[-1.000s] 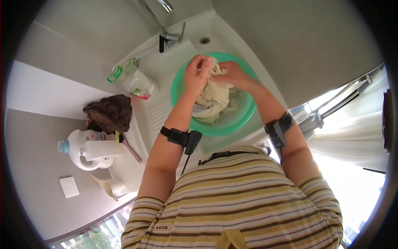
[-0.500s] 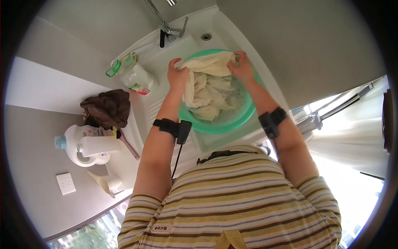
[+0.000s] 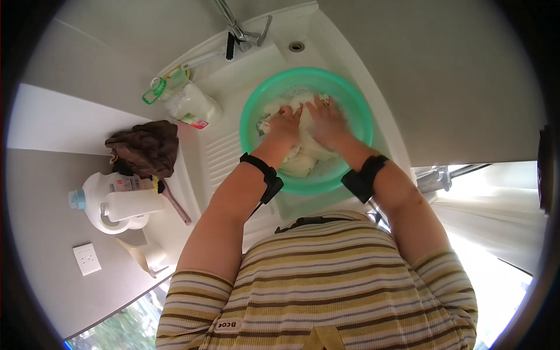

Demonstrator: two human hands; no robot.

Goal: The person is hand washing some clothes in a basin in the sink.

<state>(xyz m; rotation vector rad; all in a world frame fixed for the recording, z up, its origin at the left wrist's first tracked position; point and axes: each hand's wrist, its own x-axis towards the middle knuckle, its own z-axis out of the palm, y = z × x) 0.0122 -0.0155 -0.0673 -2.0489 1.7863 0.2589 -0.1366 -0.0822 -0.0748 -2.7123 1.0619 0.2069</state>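
Observation:
Inside a round green basin (image 3: 247,123), a cream-white cloth (image 3: 303,165) lies bunched in sudsy water. My left hand (image 3: 282,126) rests on the cloth at the basin's left half, its fingers apart and partly bent. Beside it my right hand (image 3: 329,126) presses down on the same cloth with fingers spread, slightly blurred by motion. Neither hand is closed round the fabric. A black band with a small box sits on each of my forearms.
The basin stands in a white sink (image 3: 361,76) with a ribbed washboard slope (image 3: 220,160) on its left. A chrome tap (image 3: 248,36) rises behind. Leftward are a clear green-capped bottle (image 3: 192,106), a brown cloth (image 3: 144,149), a white jug (image 3: 99,198) and a brush (image 3: 175,201).
Both hands have let go of the cloth's raised far edge and come down onto it in the basin. The cloth now lies lower, pushed into the water.

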